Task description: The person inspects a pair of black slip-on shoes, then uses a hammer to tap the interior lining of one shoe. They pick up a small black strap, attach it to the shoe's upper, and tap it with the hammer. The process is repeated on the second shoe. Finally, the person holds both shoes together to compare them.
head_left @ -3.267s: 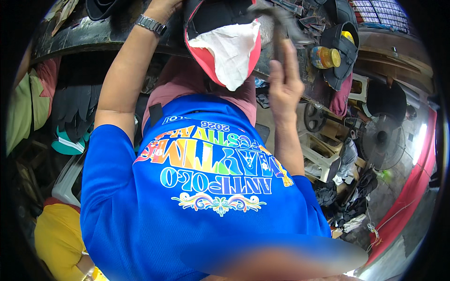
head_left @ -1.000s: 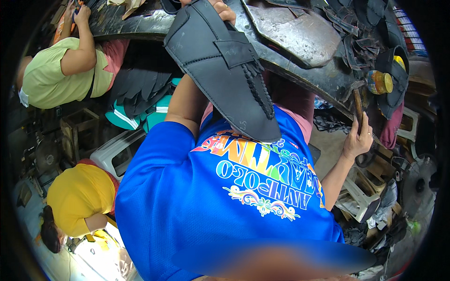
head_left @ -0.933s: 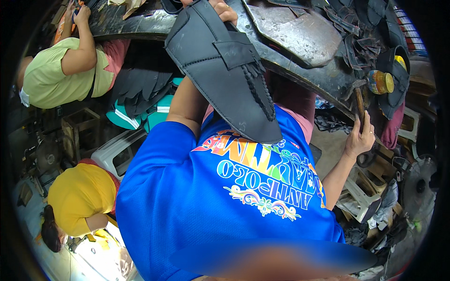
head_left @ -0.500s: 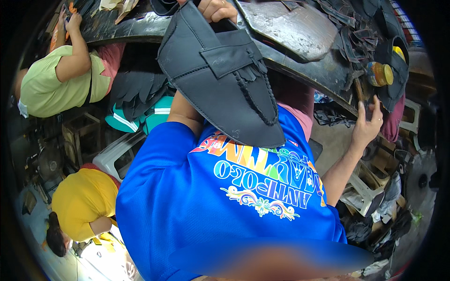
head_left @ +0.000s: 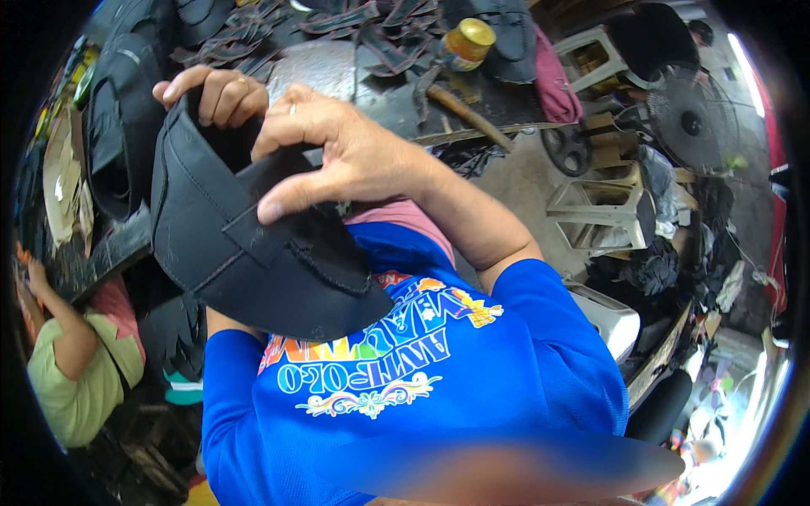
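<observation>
A black leather shoe upper point(head_left: 198, 223) is held up before my chest, its toe tilted down to the right. It has a strap across the front and a thick braided seam. My left hand point(head_left: 219, 97) is closed over its top edge, fingers curled at the opening. My right hand point(head_left: 346, 156) pinches the upper's front, with the thumb pressed on the outside near the strap and the fingers bent at the opening, their tips partly hidden. Beyond my right forearm, a wooden-handled hammer point(head_left: 468, 116) lies across the table edge.
The dark table point(head_left: 422, 131) bears a yellow-lidded jar point(head_left: 469, 42), leather strips point(head_left: 392, 46) and more black uppers point(head_left: 122, 126). White stools point(head_left: 603, 207) and a fan point(head_left: 692, 122) stand at right. A co-worker in light green point(head_left: 76, 379) sits at left.
My right hand has left the hammer's handle end and now grips the upper. The upper has swung slightly, and the view has turned toward the right.
</observation>
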The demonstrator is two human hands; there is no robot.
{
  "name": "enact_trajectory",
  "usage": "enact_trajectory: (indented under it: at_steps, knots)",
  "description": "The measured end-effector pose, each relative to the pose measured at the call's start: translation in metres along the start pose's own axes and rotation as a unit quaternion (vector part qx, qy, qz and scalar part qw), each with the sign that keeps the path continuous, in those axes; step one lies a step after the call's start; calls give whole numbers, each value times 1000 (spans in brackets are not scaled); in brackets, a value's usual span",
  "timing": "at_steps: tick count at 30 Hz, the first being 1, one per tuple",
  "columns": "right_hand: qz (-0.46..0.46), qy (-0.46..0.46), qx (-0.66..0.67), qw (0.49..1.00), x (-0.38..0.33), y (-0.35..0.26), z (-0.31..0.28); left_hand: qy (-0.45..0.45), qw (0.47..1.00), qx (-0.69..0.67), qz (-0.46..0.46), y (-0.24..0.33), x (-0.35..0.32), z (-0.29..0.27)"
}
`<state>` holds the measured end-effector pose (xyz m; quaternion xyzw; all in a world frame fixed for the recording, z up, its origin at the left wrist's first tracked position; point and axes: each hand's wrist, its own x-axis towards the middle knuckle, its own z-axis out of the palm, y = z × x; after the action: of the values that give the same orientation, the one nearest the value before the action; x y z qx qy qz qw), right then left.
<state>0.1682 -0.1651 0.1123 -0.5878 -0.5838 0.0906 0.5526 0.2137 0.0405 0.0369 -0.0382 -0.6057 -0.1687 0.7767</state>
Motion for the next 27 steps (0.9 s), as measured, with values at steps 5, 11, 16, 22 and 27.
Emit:
enact_trajectory:
  at_steps: [5, 11, 16, 22, 27]
  knots:
    - [119, 63, 49, 990, -15, -42, 5, 181, 979, 94, 5, -31, 27, 24]
    - [77, 169, -229, 956, -27, -80, -105, 571, 704, 416, -71, -55, 27, 50]
    - [89, 111, -562, 815, 5, -45, -251, 549, 592, 524, -272, -64, -7, 60]
    - [354, 80, -468, 805, 33, 68, -323, 471, 451, 706, -278, -83, -26, 77]
    - [333, -5, -476, 814, 25, 111, -333, 395, 406, 774, -284, -84, -15, 81]
